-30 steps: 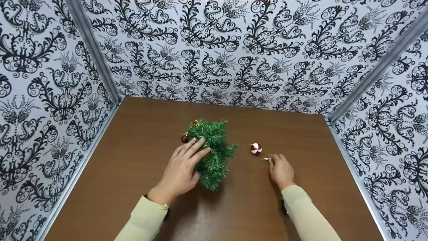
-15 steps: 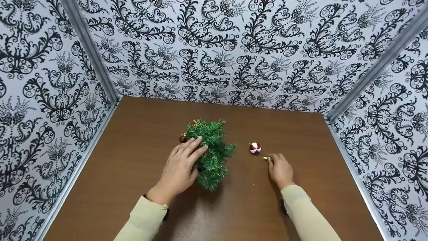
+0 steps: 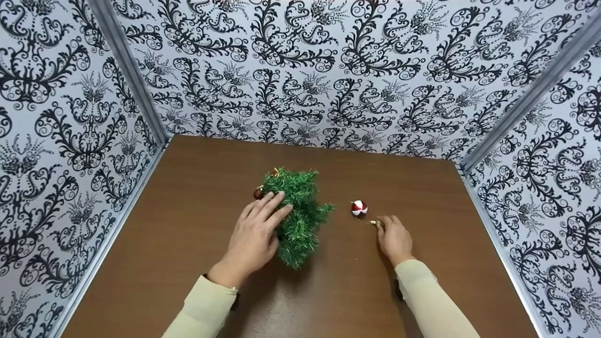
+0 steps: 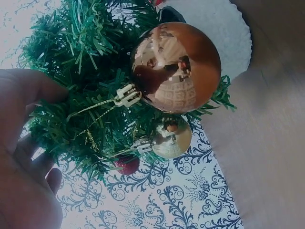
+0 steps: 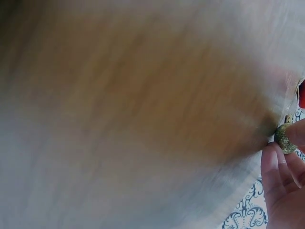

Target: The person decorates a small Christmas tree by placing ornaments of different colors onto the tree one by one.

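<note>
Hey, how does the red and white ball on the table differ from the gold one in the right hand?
The red-and-white ball has contrasting panels; the gold ball looks glittery and gold where it shows.
The red-and-white ball rests on the table, while the gold ball is pinched in the right hand, partly covered by fingers.
Both are round ornaments, right of the green tree.

I've got a bushy green tree [image 3: 303, 218] hung with baubles [image 4: 178, 67] and, apart to its right, a small glittery gold ball [image 5: 282, 139].
</note>
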The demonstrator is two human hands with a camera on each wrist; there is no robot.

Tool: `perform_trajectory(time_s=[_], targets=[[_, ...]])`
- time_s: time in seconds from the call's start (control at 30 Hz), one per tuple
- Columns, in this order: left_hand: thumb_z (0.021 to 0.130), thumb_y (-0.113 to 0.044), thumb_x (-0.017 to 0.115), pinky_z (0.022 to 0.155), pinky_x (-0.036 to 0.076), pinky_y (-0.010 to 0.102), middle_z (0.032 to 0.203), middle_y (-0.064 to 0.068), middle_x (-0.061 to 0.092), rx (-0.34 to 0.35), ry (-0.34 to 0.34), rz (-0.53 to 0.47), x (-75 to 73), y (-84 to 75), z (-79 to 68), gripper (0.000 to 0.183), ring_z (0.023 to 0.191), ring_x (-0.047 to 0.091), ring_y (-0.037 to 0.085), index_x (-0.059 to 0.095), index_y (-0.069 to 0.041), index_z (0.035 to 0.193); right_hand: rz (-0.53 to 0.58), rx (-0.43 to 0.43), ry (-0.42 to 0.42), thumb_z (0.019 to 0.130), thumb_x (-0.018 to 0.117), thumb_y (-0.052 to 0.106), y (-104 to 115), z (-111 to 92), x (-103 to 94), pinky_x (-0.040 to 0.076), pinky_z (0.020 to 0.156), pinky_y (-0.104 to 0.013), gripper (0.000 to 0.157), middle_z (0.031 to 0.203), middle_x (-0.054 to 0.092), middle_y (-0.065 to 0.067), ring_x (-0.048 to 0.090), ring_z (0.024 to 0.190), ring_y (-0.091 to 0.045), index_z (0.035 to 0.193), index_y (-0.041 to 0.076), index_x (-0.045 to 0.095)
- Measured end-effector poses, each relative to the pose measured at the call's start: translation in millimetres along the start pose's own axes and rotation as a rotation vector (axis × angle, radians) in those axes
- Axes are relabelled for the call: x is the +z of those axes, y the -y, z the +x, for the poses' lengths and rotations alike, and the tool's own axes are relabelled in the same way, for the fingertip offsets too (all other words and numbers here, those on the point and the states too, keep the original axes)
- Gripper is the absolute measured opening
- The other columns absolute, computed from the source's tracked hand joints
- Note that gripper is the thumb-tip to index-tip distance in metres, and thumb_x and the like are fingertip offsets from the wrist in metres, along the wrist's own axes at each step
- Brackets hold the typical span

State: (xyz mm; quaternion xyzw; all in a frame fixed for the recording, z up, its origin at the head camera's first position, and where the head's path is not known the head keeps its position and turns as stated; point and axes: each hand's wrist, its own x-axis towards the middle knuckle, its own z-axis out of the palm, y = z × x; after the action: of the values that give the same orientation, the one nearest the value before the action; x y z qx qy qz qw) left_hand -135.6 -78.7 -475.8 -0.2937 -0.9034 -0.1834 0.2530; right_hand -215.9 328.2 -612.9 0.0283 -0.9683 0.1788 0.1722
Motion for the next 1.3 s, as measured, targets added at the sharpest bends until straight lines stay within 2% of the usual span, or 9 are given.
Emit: perform_trajectory(time_s=[0.23, 0.53, 0.73, 0.87, 0.97, 1.13, 1.3], targets=[[0.076, -0.002, 0.067, 0.113, 0.027, 0.048, 0.158, 0.006, 0.036, 0.002, -0.001, 0.014, -0.1, -2.1, 1.5, 0.070, 0.143, 0.034, 0.028, 0.054, -0.017, 0.144, 0.008, 0.005, 0.000, 0.089, 0.070, 0.008, 0.3, -0.5, -2.9, 0.053, 0.074, -0.055, 0.027, 0.111, 0.065, -0.013, 0.066, 0.092, -0.040, 0.116, 0.007, 0.071], [0.080, -0.006, 0.062, 0.116, 0.023, 0.045, 0.157, 0.007, 0.037, -0.024, 0.016, 0.012, -0.5, -5.8, 1.8, 0.064, 0.145, 0.030, 0.025, 0.055, -0.015, 0.143, 0.060, 0.048, 0.063, 0.089, 0.068, 0.008, 3.9, 1.1, -11.9, 0.050, 0.081, -0.057, 0.028, 0.112, 0.063, -0.017, 0.063, 0.100, -0.042, 0.117, 0.005, 0.069], [0.080, -0.008, 0.061, 0.115, 0.025, 0.047, 0.156, 0.007, 0.039, -0.023, -0.012, 0.001, 0.1, -3.3, -0.1, 0.063, 0.145, 0.031, 0.025, 0.056, -0.015, 0.142, 0.117, 0.001, 0.011, 0.086, 0.072, 0.008, 14.7, -4.3, -27.8, 0.050, 0.076, -0.053, 0.028, 0.105, 0.064, -0.015, 0.063, 0.090, -0.036, 0.114, 0.005, 0.070], [0.080, -0.010, 0.063, 0.113, 0.028, 0.049, 0.155, 0.007, 0.040, -0.012, -0.032, 0.002, 1.4, -1.9, -1.0, 0.062, 0.144, 0.032, 0.025, 0.057, -0.015, 0.142, 0.197, -0.024, -0.009, 0.083, 0.073, 0.007, 31.8, -11.6, -43.1, 0.053, 0.072, -0.046, 0.028, 0.101, 0.065, -0.009, 0.066, 0.085, -0.027, 0.111, 0.007, 0.071], [0.081, -0.012, 0.063, 0.115, 0.025, 0.048, 0.156, 0.008, 0.039, -0.009, -0.034, -0.003, 1.8, -2.1, -1.1, 0.062, 0.145, 0.031, 0.025, 0.056, -0.016, 0.142, 0.290, -0.053, -0.018, 0.081, 0.073, 0.003, 49.8, -18.1, -55.4, 0.056, 0.071, -0.040, 0.027, 0.099, 0.064, -0.005, 0.069, 0.084, -0.023, 0.108, 0.007, 0.072], [0.081, -0.015, 0.064, 0.117, 0.020, 0.044, 0.155, 0.008, 0.040, -0.013, -0.042, -0.016, 2.2, -3.0, -1.2, 0.060, 0.145, 0.030, 0.025, 0.058, -0.016, 0.140, 0.421, -0.153, -0.018, 0.082, 0.075, 0.000, 86.1, -28.2, -72.9, 0.059, 0.070, -0.034, 0.026, 0.098, 0.063, -0.001, 0.069, 0.084, -0.020, 0.107, 0.007, 0.071], [0.080, -0.018, 0.068, 0.113, 0.027, 0.049, 0.154, 0.009, 0.042, 0.006, -0.069, -0.020, 2.0, -3.6, -0.1, 0.057, 0.143, 0.033, 0.026, 0.061, -0.014, 0.136, 0.508, -0.259, -0.003, 0.081, 0.077, -0.003, 123.3, -34.5, -87.8, 0.059, 0.072, -0.034, 0.030, 0.103, 0.062, -0.002, 0.068, 0.085, -0.016, 0.109, 0.006, 0.070]])
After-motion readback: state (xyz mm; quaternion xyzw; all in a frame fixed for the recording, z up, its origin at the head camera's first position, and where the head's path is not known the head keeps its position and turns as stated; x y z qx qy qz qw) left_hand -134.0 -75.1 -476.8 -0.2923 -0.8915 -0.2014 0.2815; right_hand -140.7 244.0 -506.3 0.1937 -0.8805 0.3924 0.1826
